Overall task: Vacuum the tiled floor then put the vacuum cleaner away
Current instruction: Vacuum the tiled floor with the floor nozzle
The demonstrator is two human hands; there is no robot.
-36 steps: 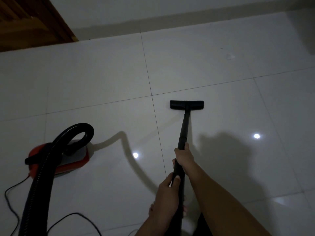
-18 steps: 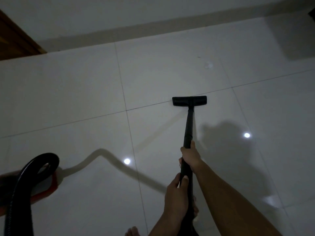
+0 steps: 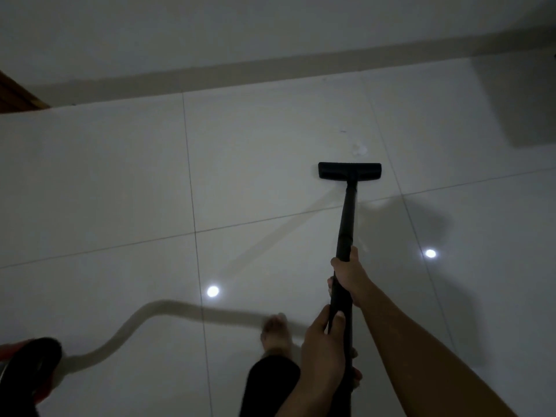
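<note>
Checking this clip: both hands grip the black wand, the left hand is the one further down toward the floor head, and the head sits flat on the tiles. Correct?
Not quite. The head view shows the right hand further down the wand; the left hand holds nearer the body. The floor head lies flat.

no readable text, label, brand or number anywhere in view.

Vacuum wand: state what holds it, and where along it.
Both hands hold the vacuum wand: right hand has its grip midway along the tube, left hand nearer the person. The floor head rests on the tiled floor.
</note>
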